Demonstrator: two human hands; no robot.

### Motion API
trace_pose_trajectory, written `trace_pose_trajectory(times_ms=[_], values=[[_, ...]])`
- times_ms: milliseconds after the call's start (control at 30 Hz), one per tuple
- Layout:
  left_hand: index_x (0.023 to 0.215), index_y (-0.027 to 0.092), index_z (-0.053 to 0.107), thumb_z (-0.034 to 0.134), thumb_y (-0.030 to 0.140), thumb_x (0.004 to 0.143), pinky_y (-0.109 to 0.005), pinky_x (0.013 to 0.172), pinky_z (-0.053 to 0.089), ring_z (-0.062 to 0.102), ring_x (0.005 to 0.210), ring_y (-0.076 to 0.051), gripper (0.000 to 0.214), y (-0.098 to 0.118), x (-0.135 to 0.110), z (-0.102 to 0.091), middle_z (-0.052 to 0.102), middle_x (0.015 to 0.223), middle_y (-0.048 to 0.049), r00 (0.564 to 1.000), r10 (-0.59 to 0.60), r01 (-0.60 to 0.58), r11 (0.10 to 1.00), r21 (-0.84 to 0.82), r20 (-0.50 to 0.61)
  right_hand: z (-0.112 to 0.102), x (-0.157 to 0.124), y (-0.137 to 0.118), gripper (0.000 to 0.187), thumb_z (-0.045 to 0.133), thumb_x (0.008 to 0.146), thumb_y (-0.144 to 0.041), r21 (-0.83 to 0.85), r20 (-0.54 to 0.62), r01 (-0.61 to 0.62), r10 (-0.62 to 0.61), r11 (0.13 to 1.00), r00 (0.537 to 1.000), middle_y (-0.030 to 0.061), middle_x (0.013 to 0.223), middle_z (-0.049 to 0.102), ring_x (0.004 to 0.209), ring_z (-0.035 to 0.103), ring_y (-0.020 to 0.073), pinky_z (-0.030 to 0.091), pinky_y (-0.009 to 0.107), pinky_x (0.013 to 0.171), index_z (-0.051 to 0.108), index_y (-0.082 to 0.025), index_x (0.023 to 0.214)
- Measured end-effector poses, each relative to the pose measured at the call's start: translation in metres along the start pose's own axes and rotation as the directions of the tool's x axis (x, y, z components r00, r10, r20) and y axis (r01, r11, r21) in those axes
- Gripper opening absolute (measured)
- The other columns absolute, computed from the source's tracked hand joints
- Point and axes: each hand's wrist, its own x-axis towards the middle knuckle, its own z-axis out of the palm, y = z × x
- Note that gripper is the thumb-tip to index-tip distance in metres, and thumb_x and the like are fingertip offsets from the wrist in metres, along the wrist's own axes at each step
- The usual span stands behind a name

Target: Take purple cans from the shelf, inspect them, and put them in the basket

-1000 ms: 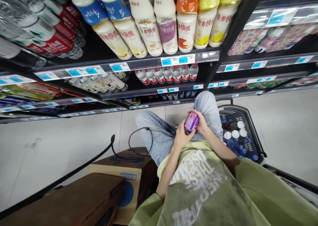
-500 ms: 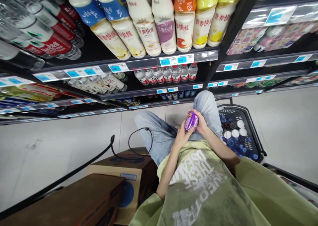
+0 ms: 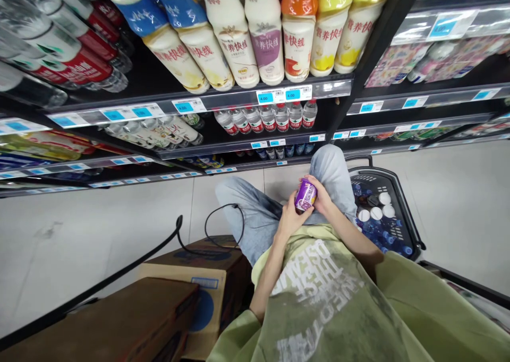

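A small purple can (image 3: pixel 306 195) with white lettering is held between both hands above my lap. My left hand (image 3: pixel 290 217) grips its lower left end, fingers closed against the side. My right hand (image 3: pixel 321 196) wraps the upper right side of the can, and some of its fingers are hidden behind it. My bent knees in light jeans (image 3: pixel 247 205) lie on either side of the hands. To the right of my right knee stands a black basket (image 3: pixel 402 192) holding several bottles (image 3: pixel 376 229), some with white caps.
Shelves of drinks rise in front, with large milk-drink bottles (image 3: pixel 263 43) above and small water bottles (image 3: pixel 269 119) below. Cardboard boxes (image 3: pixel 191 282) stand at my left, with a black cable (image 3: pixel 205 229) looping over them. A black rail (image 3: pixel 99 282) runs along the left.
The can has been turned in my hands, so a different side of its label with larger white characters faces up. Both hands stay in nearly the same place.
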Motion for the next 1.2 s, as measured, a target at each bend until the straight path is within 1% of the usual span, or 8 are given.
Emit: trace_pose_trajectory(times_ms=[67, 233, 367, 433, 567, 700, 900, 1200], values=[[0.153, 0.016, 0.044, 0.078, 0.048, 0.086, -0.041, 0.086, 0.061, 0.075, 0.090, -0.026, 0.082, 0.004, -0.001, -0.003, 0.076, 0.122, -0.0148, 0.998, -0.036, 0.039, 0.998, -0.051, 0.053, 0.001, -0.001, -0.001, 0.042, 0.090, 0.066, -0.042, 0.014, 0.010, -0.028, 0.028, 1.000, 1.000, 0.0017, 0.092, 0.078, 0.079, 0.073, 0.0200, 0.062, 0.031, 0.071, 0.068, -0.022, 0.096], [0.157, 0.018, 0.042, 0.076, 0.052, 0.087, -0.037, 0.081, 0.060, 0.074, 0.084, -0.024, 0.084, 0.007, -0.001, -0.009, 0.077, 0.115, -0.0119, 0.992, -0.035, 0.056, 0.984, -0.168, 0.124, 0.003, -0.004, -0.004, 0.042, 0.090, 0.065, -0.041, 0.047, 0.009, -0.063, 0.063, 0.997, 0.998, 0.0032, 0.089, 0.078, 0.076, 0.074, 0.0204, 0.062, 0.031, 0.068, 0.069, -0.021, 0.095], [0.162, 0.015, 0.034, 0.068, 0.058, 0.092, -0.031, 0.061, 0.054, 0.062, 0.055, -0.018, 0.089, 0.007, -0.002, -0.009, 0.068, 0.069, 0.0015, 0.975, -0.055, 0.120, 0.946, -0.303, 0.214, 0.004, -0.007, -0.007, 0.044, 0.089, 0.065, -0.045, 0.077, 0.047, -0.080, 0.077, 0.994, 0.996, 0.0032, 0.090, 0.078, 0.078, 0.075, 0.0222, 0.064, 0.033, 0.070, 0.071, -0.021, 0.098], [0.163, 0.015, 0.030, 0.067, 0.059, 0.092, -0.028, 0.056, 0.050, 0.058, 0.051, -0.016, 0.091, 0.007, -0.002, -0.009, 0.061, 0.061, 0.0053, 0.966, -0.060, 0.152, 0.919, -0.364, 0.252, 0.005, -0.009, -0.008, 0.045, 0.088, 0.065, -0.046, 0.077, 0.071, -0.083, 0.077, 0.994, 0.994, 0.0032, 0.090, 0.078, 0.079, 0.075, 0.0232, 0.064, 0.034, 0.071, 0.070, -0.021, 0.098], [0.165, 0.017, 0.028, 0.069, 0.054, 0.092, -0.029, 0.060, 0.055, 0.064, 0.058, -0.016, 0.092, 0.004, -0.001, -0.005, 0.074, 0.083, -0.0023, 0.968, -0.059, 0.145, 0.926, -0.350, 0.245, 0.006, -0.009, -0.009, 0.041, 0.087, 0.067, -0.045, 0.066, 0.067, -0.071, 0.067, 0.995, 0.995, 0.0016, 0.088, 0.078, 0.078, 0.074, 0.0232, 0.064, 0.035, 0.069, 0.069, -0.023, 0.096], [0.161, 0.017, 0.038, 0.077, 0.042, 0.087, -0.038, 0.088, 0.063, 0.077, 0.095, -0.024, 0.088, 0.001, 0.002, 0.000, 0.076, 0.125, -0.0127, 0.985, -0.056, 0.096, 0.964, -0.249, 0.160, 0.005, -0.006, -0.006, 0.041, 0.088, 0.064, -0.043, 0.066, 0.018, -0.056, 0.055, 0.996, 0.998, 0.0010, 0.085, 0.077, 0.075, 0.073, 0.0213, 0.062, 0.032, 0.066, 0.068, -0.023, 0.093], [0.156, 0.019, 0.045, 0.089, 0.037, 0.075, -0.042, 0.100, 0.061, 0.075, 0.114, -0.030, 0.094, 0.005, 0.001, 0.000, 0.076, 0.129, -0.0126, 0.993, -0.068, 0.079, 0.990, -0.115, 0.099, 0.002, -0.002, -0.001, 0.040, 0.088, 0.065, -0.041, 0.040, 0.003, -0.031, 0.031, 0.999, 1.000, -0.0004, 0.085, 0.076, 0.075, 0.072, 0.0205, 0.060, 0.031, 0.066, 0.064, -0.025, 0.092], [0.154, 0.019, 0.047, 0.088, 0.040, 0.076, -0.044, 0.096, 0.061, 0.077, 0.104, -0.030, 0.091, 0.010, 0.000, -0.002, 0.078, 0.120, -0.0120, 0.993, -0.076, 0.084, 0.994, -0.077, 0.094, 0.003, -0.003, -0.002, 0.041, 0.089, 0.066, -0.043, 0.039, 0.012, -0.046, 0.045, 0.998, 0.999, -0.0010, 0.085, 0.076, 0.075, 0.073, 0.0194, 0.060, 0.030, 0.065, 0.062, -0.025, 0.092]])
